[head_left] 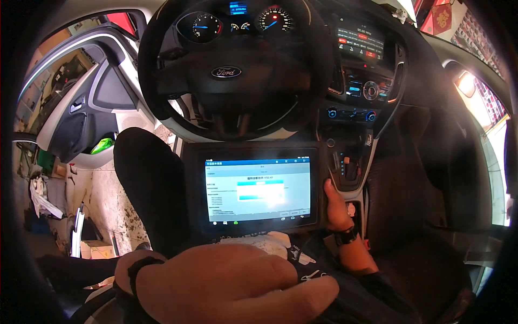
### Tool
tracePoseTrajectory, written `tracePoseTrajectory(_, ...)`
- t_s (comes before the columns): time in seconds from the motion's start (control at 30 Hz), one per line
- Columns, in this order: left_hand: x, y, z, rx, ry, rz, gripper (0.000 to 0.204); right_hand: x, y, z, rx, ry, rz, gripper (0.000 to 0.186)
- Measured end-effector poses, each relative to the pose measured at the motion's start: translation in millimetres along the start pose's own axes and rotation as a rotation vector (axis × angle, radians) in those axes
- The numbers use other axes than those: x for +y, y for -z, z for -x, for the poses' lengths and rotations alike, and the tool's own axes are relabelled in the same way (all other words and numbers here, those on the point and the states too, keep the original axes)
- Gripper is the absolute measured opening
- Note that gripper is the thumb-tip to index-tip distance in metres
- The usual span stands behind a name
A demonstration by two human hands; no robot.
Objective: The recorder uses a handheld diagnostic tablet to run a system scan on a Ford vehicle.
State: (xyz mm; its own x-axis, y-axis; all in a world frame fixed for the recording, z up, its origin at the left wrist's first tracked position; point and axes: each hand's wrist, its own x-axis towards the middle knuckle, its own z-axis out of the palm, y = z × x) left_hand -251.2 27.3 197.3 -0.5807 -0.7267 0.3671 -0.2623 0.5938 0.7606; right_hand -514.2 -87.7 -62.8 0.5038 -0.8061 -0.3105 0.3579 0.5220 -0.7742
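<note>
A dark-framed tablet (318, 183) rests over my lap below the steering wheel, its lit screen facing me with a white and blue pop-up box in the middle. My right hand (340, 210) grips its right edge, the thumb along the front of the frame and the other fingers hidden behind. Close in the foreground, my left hand (216, 281) is apart from the tablet, back upward, fingers bent together and pointing right. Whatever those fingers enclose, if anything, is hidden. Dark bands circle both wrists.
The black steering wheel (232, 102) stands right beyond the tablet. To the right are the gear lever (346, 161), a lit dashboard screen (360, 40) and the dark passenger seat (410, 216). At left the car door (81, 108) hangs open, a green item (102, 144) in its pocket.
</note>
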Motion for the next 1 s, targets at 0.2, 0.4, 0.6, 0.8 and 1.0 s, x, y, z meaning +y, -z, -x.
tracePoseTrajectory(0.2,44,4,-38,0.096,0.179,-0.401,0.037,4,6,-3,-0.006,0.055,-0.016,0.054)
tracePoseTrajectory(0.4,-70,30,3,0.356,0.143,-0.739,0.033,0,0,0,0.014,0.047,-0.031,0.053)
tracePoseTrajectory(0.6,-179,27,82,0.686,0.667,-0.487,0.025,-2,-6,0,0.055,0.051,0.013,0.048)
tracePoseTrajectory(0.8,-212,15,101,0.704,0.602,-0.255,0.039,-20,-24,11,0.128,0.057,0.088,0.047)
tracePoseTrajectory(1.0,-201,15,93,0.7,0.619,-0.146,0.04,-6,-5,5,0.253,0.01,0.187,0.067)
